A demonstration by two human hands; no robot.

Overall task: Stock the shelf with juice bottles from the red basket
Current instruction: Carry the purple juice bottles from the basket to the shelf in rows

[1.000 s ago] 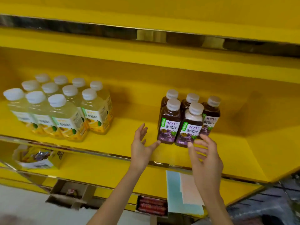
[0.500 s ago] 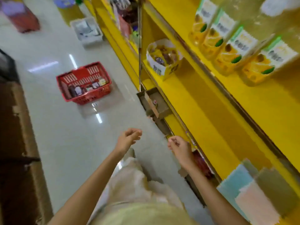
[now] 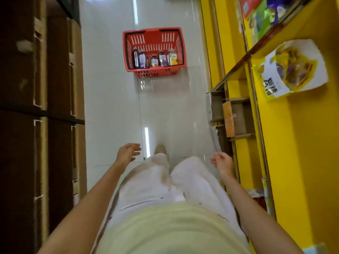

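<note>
Two bare forearms reach forward and down over the pale floor (image 3: 113, 99). Left hand (image 3: 127, 153): fingers loosely spread, empty, touching nothing. Right hand (image 3: 222, 163): fingers curled inward, empty. Well ahead, the red basket (image 3: 153, 33) stands on the floor beside the yellow shelf (image 3: 293, 143), holding five juice bottles (image 3: 156, 58) in a row.

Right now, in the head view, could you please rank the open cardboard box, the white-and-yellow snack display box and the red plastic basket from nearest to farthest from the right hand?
From the right hand:
1. Open cardboard box, just ahead, low by the yellow shelving.
2. White-and-yellow snack display box, up on the yellow shelf to the right.
3. Red plastic basket, on the floor far down the aisle.
</note>
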